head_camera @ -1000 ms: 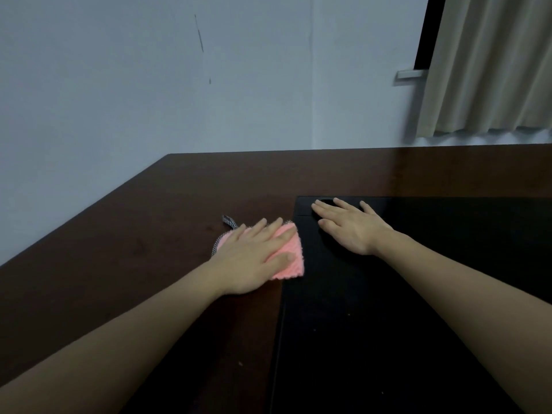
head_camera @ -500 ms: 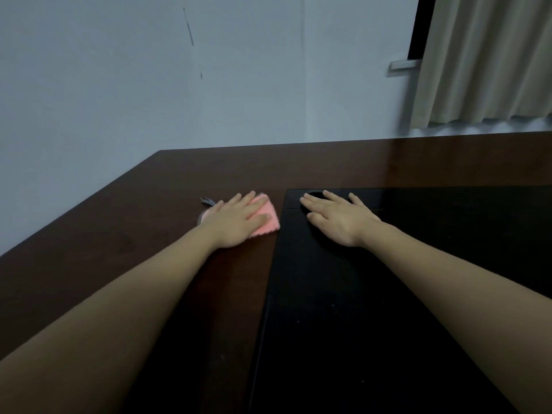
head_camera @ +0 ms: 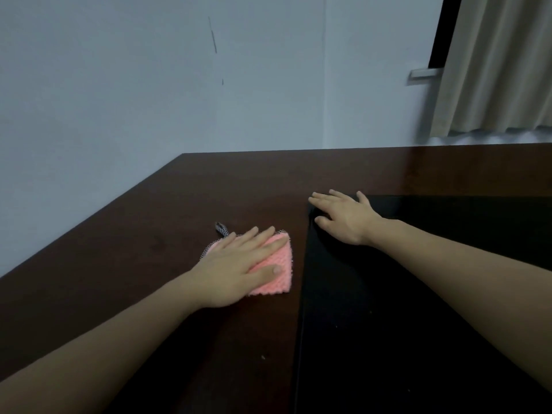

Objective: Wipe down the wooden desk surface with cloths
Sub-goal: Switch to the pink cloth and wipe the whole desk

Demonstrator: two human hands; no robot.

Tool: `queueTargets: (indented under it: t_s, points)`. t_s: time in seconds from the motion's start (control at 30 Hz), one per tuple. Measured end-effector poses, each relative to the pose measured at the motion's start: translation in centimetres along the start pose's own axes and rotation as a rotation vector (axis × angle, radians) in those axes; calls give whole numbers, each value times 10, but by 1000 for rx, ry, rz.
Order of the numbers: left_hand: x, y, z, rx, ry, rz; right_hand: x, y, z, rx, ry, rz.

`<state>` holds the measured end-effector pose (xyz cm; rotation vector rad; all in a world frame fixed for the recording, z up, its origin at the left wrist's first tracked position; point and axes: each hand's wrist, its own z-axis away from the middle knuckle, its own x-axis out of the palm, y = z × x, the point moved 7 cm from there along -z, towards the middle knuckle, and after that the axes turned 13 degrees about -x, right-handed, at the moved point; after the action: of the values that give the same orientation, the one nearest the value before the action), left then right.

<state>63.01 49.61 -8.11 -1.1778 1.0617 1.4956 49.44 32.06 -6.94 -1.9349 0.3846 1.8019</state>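
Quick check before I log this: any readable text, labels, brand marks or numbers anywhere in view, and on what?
None readable. The pink cloth under the left hand, its patterned loop, the black mat under the right hand, the wooden desk and the curtain show no lettering.

My left hand [head_camera: 236, 264]: flat, palm down, fingers straight. My right hand [head_camera: 343, 218]: flat, fingers spread, forearm stretched forward.
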Motion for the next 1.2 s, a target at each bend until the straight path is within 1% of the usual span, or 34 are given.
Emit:
queueTargets:
  t_s: [0.1,0.2,0.37,0.53,0.63,0.73,1.0,1.1,1.2]
  points:
    - [-3,-26,-13,-79,12,3,5,-28,-18,-42,-4,-51]
    - [-7,-45,-43,-167,40,-8,16,-47,-25,-62,-28,-92]
    - [-20,-71,-101,-300,62,-10,19,-47,-22,-59,-9,-65]
    - [-29,-78,-140,-366,80,-21,20,-48,-21,-56,-13,-50]
    - [-31,-74,-135,-332,88,-20,18,-47,-21,-57,-4,-54]
    - [-25,-66,-113,-245,65,-25,19,-49,-20,-49,-13,-61]
    - [-4,-45,-13,-47,21,-27,19,-50,-17,-15,-27,-47]
    - [1,-54,15,-24,14,-25,19,-52,-18,-13,-34,-33]
    - [-2,-66,15,-55,9,-3,19,-52,-18,-6,-39,-23]
